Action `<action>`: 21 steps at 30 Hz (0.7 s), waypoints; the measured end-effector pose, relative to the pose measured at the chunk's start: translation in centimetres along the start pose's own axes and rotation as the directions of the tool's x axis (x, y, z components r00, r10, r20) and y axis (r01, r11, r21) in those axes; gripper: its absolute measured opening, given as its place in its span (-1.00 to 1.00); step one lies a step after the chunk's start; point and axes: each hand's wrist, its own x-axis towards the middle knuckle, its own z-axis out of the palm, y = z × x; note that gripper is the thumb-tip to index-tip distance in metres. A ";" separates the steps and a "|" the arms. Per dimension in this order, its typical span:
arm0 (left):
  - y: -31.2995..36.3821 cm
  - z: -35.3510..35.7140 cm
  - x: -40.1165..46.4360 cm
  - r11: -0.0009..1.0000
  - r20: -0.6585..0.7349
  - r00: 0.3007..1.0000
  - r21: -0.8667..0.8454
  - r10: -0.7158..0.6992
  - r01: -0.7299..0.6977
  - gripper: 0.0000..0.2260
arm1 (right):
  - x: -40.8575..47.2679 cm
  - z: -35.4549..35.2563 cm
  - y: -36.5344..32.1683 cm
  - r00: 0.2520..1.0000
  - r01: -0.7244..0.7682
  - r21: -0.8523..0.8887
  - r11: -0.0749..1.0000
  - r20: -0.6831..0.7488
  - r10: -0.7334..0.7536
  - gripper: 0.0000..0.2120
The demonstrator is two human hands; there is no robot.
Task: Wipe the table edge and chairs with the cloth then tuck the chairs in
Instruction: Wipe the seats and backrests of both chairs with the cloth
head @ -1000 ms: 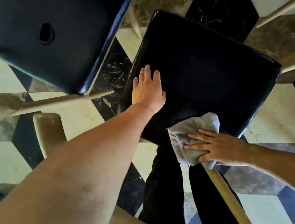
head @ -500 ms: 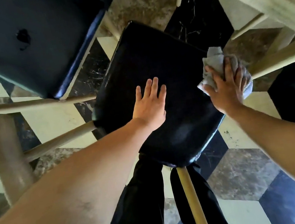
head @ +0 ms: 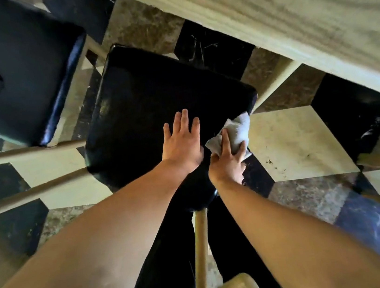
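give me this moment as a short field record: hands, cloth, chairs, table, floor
left hand: left hand open, flat on the black seat of the near chair
right hand: right hand gripping the grey cloth
cloth: bunched, pressed at the seat's right edge
second chair: dark seat at upper left, with a small tear in it
table: pale wooden edge at upper right, near chair not tucked under it
floor: marble tiles in cream, black and brown
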 end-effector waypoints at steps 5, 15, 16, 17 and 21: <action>1.3 -2.2 -1.4 1.000 0.034 0.999 0.028 -0.003 0.002 -0.36 | -1.8 -1.2 0.0 0.978 -0.138 0.038 0.990 0.161 0.130 -0.39; -4.6 -8.3 -5.1 0.995 0.038 0.995 0.036 -0.089 0.088 -0.38 | -7.2 -2.0 -5.5 0.980 0.047 0.392 0.919 0.161 -0.119 -0.49; -5.9 -9.1 -5.9 0.994 0.027 0.994 0.041 -0.104 0.103 -0.39 | -8.4 -1.5 -6.8 0.978 0.071 0.422 0.904 0.150 -0.147 -0.48; -7.2 -10.0 -6.6 0.993 0.015 0.994 0.054 -0.110 0.109 -0.39 | -9.6 -1.1 -8.2 0.973 0.099 0.447 0.889 0.143 -0.180 -0.47; -13.3 -15.0 -9.2 0.997 -0.086 0.994 0.021 -0.067 0.069 -0.49 | -13.9 1.4 -14.1 0.948 0.223 0.538 0.812 0.075 -0.310 -0.68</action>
